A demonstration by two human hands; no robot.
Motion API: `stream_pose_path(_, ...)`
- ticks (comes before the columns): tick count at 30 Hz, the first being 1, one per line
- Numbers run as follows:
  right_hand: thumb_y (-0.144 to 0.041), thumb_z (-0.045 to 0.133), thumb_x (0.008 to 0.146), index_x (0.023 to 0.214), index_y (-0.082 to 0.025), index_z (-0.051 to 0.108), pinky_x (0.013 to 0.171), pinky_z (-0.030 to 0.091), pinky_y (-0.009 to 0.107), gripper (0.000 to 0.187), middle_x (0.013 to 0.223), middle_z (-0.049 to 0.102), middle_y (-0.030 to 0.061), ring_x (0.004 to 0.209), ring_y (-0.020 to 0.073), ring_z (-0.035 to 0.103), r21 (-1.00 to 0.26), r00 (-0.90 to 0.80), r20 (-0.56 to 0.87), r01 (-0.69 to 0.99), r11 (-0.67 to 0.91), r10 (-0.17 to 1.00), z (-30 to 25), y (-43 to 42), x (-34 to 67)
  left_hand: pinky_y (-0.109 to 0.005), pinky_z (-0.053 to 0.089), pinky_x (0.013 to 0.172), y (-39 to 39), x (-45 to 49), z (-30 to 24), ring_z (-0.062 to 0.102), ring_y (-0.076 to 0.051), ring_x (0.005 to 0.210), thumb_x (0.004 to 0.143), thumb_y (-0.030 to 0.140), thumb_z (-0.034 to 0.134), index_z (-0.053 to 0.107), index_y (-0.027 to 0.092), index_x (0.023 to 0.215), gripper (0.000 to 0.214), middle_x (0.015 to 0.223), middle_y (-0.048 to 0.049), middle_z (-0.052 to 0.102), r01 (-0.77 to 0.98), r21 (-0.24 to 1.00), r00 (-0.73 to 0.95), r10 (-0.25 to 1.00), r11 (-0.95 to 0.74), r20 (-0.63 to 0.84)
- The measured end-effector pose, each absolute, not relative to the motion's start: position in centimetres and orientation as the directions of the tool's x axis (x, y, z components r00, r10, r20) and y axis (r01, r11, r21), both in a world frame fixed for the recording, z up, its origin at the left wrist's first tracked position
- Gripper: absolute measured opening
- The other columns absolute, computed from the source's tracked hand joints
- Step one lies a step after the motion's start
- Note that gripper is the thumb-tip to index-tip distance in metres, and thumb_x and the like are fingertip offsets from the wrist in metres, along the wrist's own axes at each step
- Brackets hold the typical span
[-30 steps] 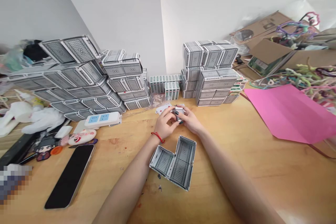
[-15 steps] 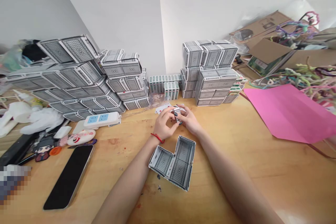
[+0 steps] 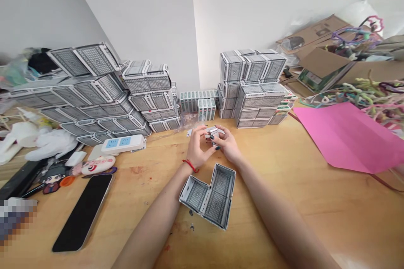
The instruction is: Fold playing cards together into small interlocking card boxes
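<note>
A small folded playing card [image 3: 213, 133] is pinched between the fingers of my right hand [image 3: 228, 146]. My left hand [image 3: 197, 148], with a red cord at its wrist, curls around the card from the other side, thumb and fingertips on its edges. The hands partly cover it. Just beyond them lie loose playing cards [image 3: 189, 133], mostly hidden behind the fingers. Between my forearms rests an L-shaped open tray [image 3: 217, 195] built from patterned grey playing cards.
Stacked card-built blocks [image 3: 94, 88] rise at the left, and more blocks [image 3: 260, 96] stand right of centre. Card packs [image 3: 206, 109] sit between. A phone [image 3: 82, 214], a power strip [image 3: 123, 143], pink paper [image 3: 347, 136] and a cardboard box [image 3: 328, 65] surround the work area.
My fingers have shifted slightly around the folded card, and the left hand covers more of the loose cards behind. The L-shaped tray stays where it was.
</note>
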State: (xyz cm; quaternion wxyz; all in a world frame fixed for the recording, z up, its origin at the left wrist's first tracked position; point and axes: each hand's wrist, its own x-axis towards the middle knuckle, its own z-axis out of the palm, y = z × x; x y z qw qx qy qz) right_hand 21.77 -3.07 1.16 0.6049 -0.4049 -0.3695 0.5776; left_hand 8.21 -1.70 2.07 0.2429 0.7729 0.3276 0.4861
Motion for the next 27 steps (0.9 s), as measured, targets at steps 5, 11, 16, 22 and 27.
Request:
stream_pose_path(5,-0.028,0.075,0.053,0.107,-0.024,0.044,0.073,0.047,0.032,0.063,0.093,0.062,0.0034,0.084,0.0187,0.058,-0.937,0.101,0.081,-0.331,0.111,0.992,0.6,-2.8,21.6,-0.033,0.049,0.074,-0.7,8.0,1.1,0.057,-0.018,0.088,0.077,0.038,0.051,0.044,0.019,0.090,0.024,0.093,-0.0061,0.052,0.125,0.911,0.164,0.914,-0.392,0.371)
stream_pose_path(11,-0.027,0.075,0.051,0.107,-0.024,0.047,0.082,0.043,0.033,0.063,0.100,0.060,0.0039,0.091,0.0194,0.056,-0.947,0.085,0.140,-0.280,0.158,0.987,0.6,-2.8,21.5,-0.032,0.053,0.056,0.4,7.4,0.9,0.061,-0.015,0.057,0.076,0.039,0.051,0.030,0.023,0.113,0.045,0.073,0.0009,0.060,-0.122,0.990,0.390,0.921,0.073,-0.020)
stream_pose_path(16,-0.024,0.075,0.051,0.104,-0.025,0.049,0.081,0.042,0.032,0.058,0.102,0.058,0.0038,0.092,0.0193,0.055,-0.950,0.069,0.155,-0.265,0.168,0.986,0.8,-3.0,21.4,-0.038,0.053,0.066,1.0,6.8,1.5,0.063,-0.016,0.063,0.073,0.035,0.056,0.037,0.021,0.114,0.048,0.079,-0.0013,0.063,-0.144,0.965,0.488,0.864,0.218,-0.123)
stream_pose_path(22,-0.024,0.075,0.052,0.101,-0.024,0.052,0.082,0.042,0.034,0.053,0.102,0.058,0.0040,0.095,0.0200,0.054,-0.962,0.059,0.172,-0.207,0.181,0.983,1.1,-3.0,21.4,-0.039,0.051,0.074,1.4,6.2,1.5,0.063,-0.016,0.072,0.070,0.031,0.062,0.042,0.021,0.116,0.051,0.098,-0.0060,0.063,-0.175,0.933,0.554,0.815,0.315,-0.171)
stream_pose_path(27,-0.022,0.075,0.051,0.099,-0.024,0.054,0.083,0.043,0.036,0.052,0.102,0.057,0.0039,0.096,0.0210,0.054,-0.965,0.051,0.185,-0.181,0.191,0.982,1.3,-3.2,21.2,-0.043,0.049,0.079,1.3,5.6,1.9,0.063,-0.019,0.080,0.070,0.032,0.063,0.053,0.016,0.105,0.040,0.100,-0.0100,0.063,-0.179,0.874,0.702,0.681,0.453,-0.209)
